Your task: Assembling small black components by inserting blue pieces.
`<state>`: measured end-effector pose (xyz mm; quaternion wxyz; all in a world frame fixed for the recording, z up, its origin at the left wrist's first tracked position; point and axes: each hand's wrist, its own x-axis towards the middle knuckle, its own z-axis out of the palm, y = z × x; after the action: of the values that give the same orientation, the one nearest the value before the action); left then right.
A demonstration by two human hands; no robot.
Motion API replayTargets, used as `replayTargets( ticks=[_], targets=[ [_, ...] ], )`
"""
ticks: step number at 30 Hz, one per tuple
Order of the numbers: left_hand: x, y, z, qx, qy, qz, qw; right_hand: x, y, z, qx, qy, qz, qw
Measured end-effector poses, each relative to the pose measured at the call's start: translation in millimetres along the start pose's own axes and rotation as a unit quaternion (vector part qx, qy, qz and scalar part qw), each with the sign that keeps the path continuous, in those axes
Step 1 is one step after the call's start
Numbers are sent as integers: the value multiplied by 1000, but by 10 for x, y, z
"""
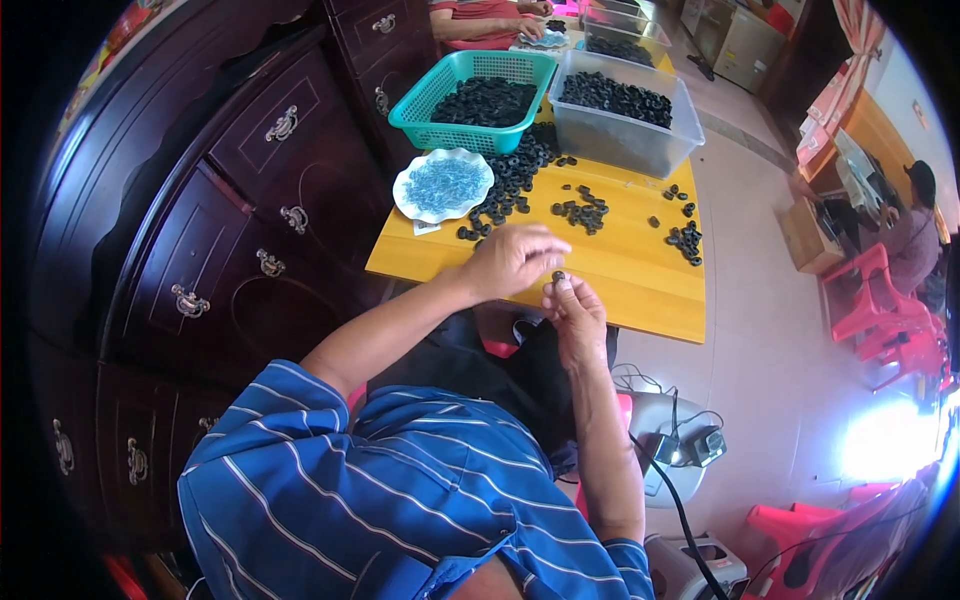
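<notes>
My right hand (577, 308) pinches a small black ring-shaped part (559, 275) upright between thumb and fingertips, just over the near edge of the yellow wooden table (640, 290). Close by on its left, my left hand (512, 262) reaches across with fingers stretched and a gap between thumb and forefinger; nothing shows in it. A white wavy-rimmed plate (405, 204) beyond my left hand carries many thin, bluish, shiny small pieces. Loose black ring parts (585, 212) lie in a cluster ahead of my hands, and a larger heap (512, 172) spreads beside the plate.
A green mesh basket (405, 117) and a clear plastic tub (640, 148), both holding black parts, stand farther back. More parts (685, 240) lie at the table's right. Dark cabinets (250, 190) line the left. Another person (478, 24) works at the far end; someone sits right, near pink chairs (870, 275).
</notes>
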<state>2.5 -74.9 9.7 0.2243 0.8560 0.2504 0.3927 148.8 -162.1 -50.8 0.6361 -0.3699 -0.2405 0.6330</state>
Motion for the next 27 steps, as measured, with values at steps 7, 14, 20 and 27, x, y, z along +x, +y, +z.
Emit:
replayTargets(
  ticks=[7, 14, 20, 27],
  targets=[
    [650, -891, 155, 98, 65, -91, 989, -6, 14, -21, -7, -27, 13, 1000],
    [1062, -1371, 383, 237, -10, -147, 960, -1, 9, 42, -6, -24, 32, 999],
    [1203, -1536, 501, 288, -89, -155, 941, 27, -1, 18, -20, -32, 38, 999],
    [1164, -1539, 448, 281, -70, -143, 947, 16, -4, 35, -21, -34, 45, 998]
  ],
)
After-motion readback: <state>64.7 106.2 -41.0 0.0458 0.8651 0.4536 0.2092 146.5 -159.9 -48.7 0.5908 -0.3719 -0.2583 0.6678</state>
